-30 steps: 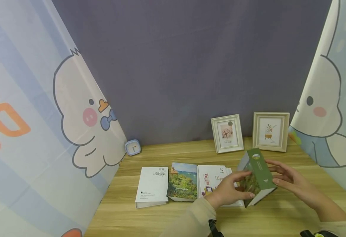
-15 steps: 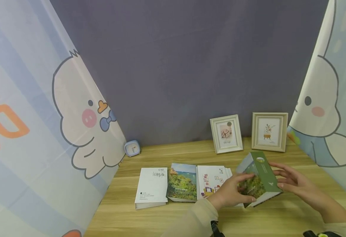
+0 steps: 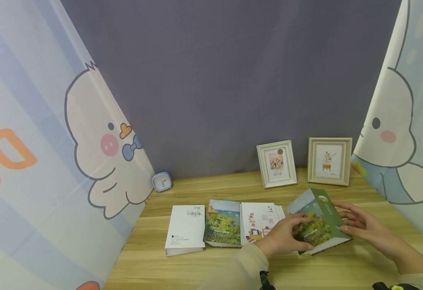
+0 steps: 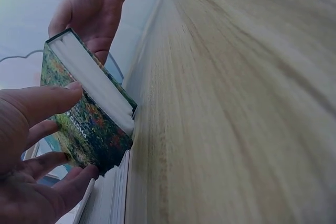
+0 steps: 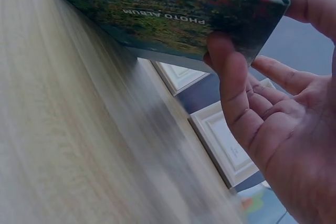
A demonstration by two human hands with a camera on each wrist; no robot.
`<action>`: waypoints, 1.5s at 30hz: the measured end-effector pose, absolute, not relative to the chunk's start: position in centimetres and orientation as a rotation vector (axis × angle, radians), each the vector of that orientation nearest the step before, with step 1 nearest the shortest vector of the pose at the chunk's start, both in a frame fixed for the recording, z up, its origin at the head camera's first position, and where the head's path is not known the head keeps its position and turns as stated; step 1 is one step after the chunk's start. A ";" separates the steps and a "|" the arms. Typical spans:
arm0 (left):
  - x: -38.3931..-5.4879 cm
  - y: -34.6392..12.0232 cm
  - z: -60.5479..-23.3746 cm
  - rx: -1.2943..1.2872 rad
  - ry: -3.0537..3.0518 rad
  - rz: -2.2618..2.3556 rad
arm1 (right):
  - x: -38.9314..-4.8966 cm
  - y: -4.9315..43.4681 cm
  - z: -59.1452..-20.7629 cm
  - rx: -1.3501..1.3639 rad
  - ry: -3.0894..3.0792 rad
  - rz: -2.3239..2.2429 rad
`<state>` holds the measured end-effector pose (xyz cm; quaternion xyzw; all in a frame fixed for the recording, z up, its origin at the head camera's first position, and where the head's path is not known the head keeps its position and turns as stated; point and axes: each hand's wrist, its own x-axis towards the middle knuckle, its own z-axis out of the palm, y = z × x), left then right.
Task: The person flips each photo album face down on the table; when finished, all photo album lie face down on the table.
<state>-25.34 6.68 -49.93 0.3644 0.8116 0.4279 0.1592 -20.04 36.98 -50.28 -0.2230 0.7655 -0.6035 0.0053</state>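
Note:
A thick photo album (image 3: 314, 225) with a painted garden cover and green spine leans toward the left, held between both hands. Across its front cover spread the fingers of my left hand (image 3: 280, 237), thumb by the lower edge. In the left wrist view, the fingertips of that hand (image 4: 31, 145) touch the cover (image 4: 84, 124). My right hand (image 3: 367, 227) supports the spine side, palm apart from the album. In the right wrist view, a fingertip of this hand (image 5: 294, 119) meets the back cover (image 5: 163, 17).
To the left lie a white album (image 3: 186, 227), a second garden-cover album (image 3: 223, 221) and a white album with purple and yellow drawings (image 3: 258, 219). Behind stand two picture frames (image 3: 276, 164) and a small blue clock (image 3: 162, 181). Patterned curtains (image 3: 106, 121) border the sides.
The album has tilted further over toward the left, so more of its front cover faces up. My right hand has shifted slightly right with its spine.

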 end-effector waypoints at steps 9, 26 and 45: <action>-25.2 6.8 -49.9 0.966 2.321 1.201 | -20.0 37.2 -51.0 -0.635 2.522 -1.805; -25.4 7.3 -50.6 1.014 2.411 1.073 | -20.2 37.8 -52.0 -0.580 2.460 -1.793; -25.2 7.6 -50.1 1.087 2.550 0.849 | -20.3 37.8 -52.2 -0.358 2.830 -1.418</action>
